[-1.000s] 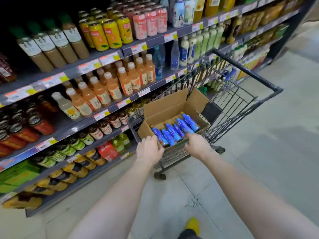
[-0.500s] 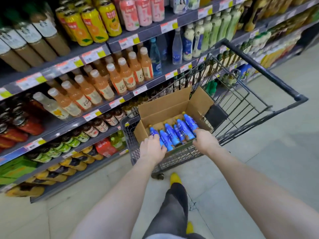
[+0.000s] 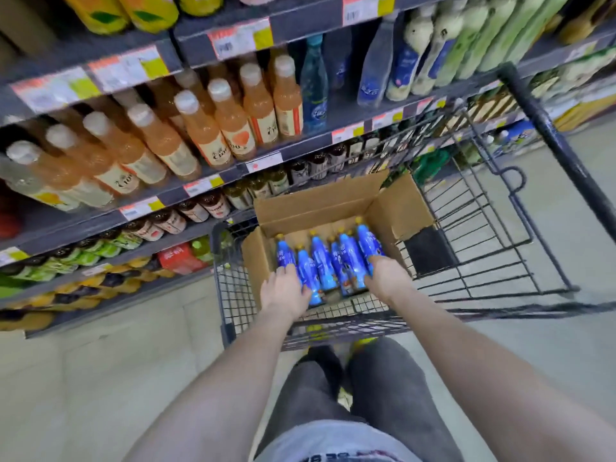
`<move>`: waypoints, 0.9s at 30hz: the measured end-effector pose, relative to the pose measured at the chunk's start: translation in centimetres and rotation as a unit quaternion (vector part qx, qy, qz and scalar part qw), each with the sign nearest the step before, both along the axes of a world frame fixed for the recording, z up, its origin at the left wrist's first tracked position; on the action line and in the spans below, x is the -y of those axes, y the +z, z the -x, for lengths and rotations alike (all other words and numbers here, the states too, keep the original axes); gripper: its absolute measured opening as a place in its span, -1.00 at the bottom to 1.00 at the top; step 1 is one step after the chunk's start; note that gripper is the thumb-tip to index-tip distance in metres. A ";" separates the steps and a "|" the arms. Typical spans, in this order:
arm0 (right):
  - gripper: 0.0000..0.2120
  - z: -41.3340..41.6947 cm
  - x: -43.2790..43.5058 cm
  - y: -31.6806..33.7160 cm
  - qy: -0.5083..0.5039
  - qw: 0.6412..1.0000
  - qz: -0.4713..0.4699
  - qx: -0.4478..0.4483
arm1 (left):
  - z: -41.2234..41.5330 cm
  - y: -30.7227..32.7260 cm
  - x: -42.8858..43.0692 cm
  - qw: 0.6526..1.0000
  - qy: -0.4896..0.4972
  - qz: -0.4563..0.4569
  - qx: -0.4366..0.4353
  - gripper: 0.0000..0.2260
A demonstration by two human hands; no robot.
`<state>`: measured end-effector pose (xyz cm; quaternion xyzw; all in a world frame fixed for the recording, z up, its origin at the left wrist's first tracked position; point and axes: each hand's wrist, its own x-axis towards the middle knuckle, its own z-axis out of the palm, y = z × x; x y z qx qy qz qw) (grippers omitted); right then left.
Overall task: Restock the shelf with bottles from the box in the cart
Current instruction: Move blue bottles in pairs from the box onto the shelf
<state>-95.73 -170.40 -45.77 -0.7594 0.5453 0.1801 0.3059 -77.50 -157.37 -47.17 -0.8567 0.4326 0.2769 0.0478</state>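
left hand [image 3: 285, 291], right hand [image 3: 388, 278] on blue bottles [image 3: 321, 261] in box [image 3: 316, 208], grip unclear (fingertips hidden)

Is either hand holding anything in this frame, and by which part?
The left hand and right hand each lie on the base end of blue bottles in the box; fingers are hidden, so a closed grip cannot be told.
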 end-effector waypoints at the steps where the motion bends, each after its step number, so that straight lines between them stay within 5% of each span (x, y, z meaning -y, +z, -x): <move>1: -0.63 -0.2 0.7 -0.7 0.005 1.000 -0.010 -0.004 | -0.2 -0.4 0.5 1.000 0.006 -0.004 -0.002 -0.63; 15: -0.69 -2.9 9.7 -11.4 0.158 0.981 -0.072 -0.091 | -2.2 -5.7 9.3 0.994 0.045 -0.093 0.022 -0.51; 21: -0.67 -3.2 10.7 -16.9 0.094 0.988 -0.110 -0.057 | -2.7 -11.3 10.1 0.987 0.107 -0.117 -0.003 -0.48; 27: -0.40 -4.0 9.4 -22.5 -0.024 0.989 -0.148 -0.007 | -4.5 -17.2 10.0 0.970 0.220 -0.103 -0.031 -0.39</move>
